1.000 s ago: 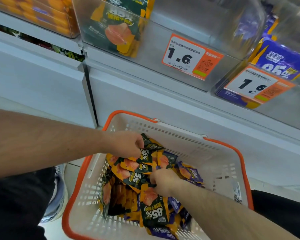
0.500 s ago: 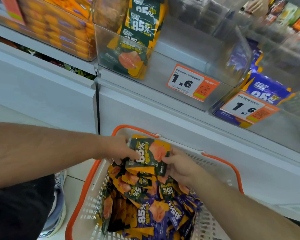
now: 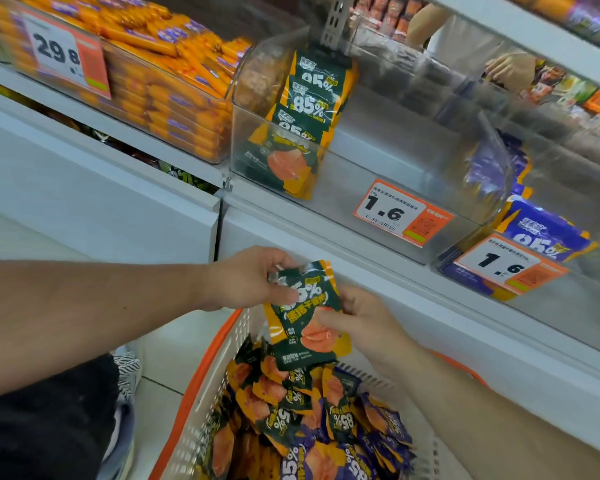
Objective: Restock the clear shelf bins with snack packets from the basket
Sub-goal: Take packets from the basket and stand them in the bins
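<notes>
A small stack of dark green snack packets (image 3: 302, 313) with orange trim hangs above the basket, held by both hands. My left hand (image 3: 246, 278) pinches its top edge, and my right hand (image 3: 361, 323) grips its right side with the thumb across the front. Below them the white basket with an orange rim (image 3: 201, 375) holds several green and purple packets (image 3: 309, 420). Up on the shelf, a clear bin (image 3: 361, 157) has a few green packets (image 3: 305, 123) standing at its left end. To the right, another clear bin (image 3: 568, 188) holds purple packets (image 3: 548, 230).
A bin of orange packs (image 3: 160, 81) with a 29.8 price tag sits on the shelf at the left. Price tags reading 1.6 (image 3: 400, 213) hang on the fronts of both clear bins. Another person's hand (image 3: 510, 67) shows behind the shelf at upper right. White shelf panels run below the bins.
Both hands have lifted the green packets out of the basket and raised them toward the shelf. The view has tilted up, showing more of the bins.
</notes>
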Tool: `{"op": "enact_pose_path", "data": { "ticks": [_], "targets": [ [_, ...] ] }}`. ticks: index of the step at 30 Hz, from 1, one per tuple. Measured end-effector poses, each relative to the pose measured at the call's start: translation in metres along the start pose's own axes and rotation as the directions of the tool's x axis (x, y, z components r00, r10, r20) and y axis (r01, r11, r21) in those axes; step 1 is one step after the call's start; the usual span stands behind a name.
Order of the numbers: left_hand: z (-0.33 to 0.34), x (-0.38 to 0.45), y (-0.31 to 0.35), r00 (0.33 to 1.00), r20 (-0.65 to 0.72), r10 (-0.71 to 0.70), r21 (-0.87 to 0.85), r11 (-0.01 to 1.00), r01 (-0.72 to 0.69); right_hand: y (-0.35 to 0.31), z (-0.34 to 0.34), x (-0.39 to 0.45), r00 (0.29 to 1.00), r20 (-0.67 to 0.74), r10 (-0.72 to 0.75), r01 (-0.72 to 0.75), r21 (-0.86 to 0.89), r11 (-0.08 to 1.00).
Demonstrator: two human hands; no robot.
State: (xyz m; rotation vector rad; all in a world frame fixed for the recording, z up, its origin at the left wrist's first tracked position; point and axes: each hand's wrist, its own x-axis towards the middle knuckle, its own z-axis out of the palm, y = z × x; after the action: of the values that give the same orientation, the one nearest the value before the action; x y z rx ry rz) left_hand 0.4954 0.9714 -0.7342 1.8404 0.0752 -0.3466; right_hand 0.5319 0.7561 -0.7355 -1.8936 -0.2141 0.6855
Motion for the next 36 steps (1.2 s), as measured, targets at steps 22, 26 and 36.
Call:
{"op": "enact_pose_path", "data": {
  "ticks": [22,26,36],
  "targets": [
    [0.003,0.019,0.018,0.968,-0.216,-0.126,-0.505,0.863,0.0,-0.212,-0.02,0.07,0.743,-0.522,-0.419,0.374,-0.195,0.907],
    [0.007,0.025,0.015,0.974,-0.147,-0.171,-0.422,0.902,0.095,-0.213,-0.015,0.113,0.872,-0.434,-0.227,0.129,-0.244,0.961],
    [0.018,0.007,0.016,0.993,-0.1,-0.055,-0.299,0.954,0.023,-0.212,-0.011,0.096,0.913,-0.334,-0.236,-0.042,-0.651,0.758]
  ]
}}
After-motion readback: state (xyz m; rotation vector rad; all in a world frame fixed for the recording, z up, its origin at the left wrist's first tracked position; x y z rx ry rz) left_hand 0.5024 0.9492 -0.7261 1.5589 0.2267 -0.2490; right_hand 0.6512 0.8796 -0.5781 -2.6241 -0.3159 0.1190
